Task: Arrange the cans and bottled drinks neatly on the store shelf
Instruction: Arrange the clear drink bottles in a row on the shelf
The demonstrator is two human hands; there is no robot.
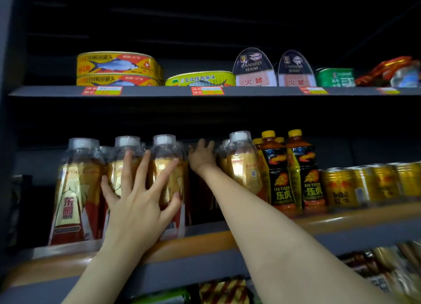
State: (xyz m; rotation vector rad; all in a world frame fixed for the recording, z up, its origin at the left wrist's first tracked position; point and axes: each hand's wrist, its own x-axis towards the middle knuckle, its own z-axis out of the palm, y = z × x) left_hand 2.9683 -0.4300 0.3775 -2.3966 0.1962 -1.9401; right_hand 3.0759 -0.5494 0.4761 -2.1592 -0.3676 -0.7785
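Observation:
Clear bottles of amber drink with red-gold labels stand in a row on the middle shelf (pixel 205 237). My left hand (pixel 139 194) lies spread with straight fingers against the fronts of two bottles (pixel 167 167). My right hand (pixel 201 156) reaches deep into the dark gap between the bottle rows, fingers spread near another bottle (pixel 242 164); I cannot see whether it touches it. Yellow-capped Hi-Tiger bottles (pixel 293 173) and golden cans (pixel 364 185) stand to the right.
The upper shelf (pixel 159 91) carries yellow fish tins (pixel 118 67), a green-yellow tin (pixel 200 79), two canned hams (pixel 255 68), a green can (pixel 335 76) and a red packet. Snack packets lie on the shelf below. A dark upright post bounds the left side.

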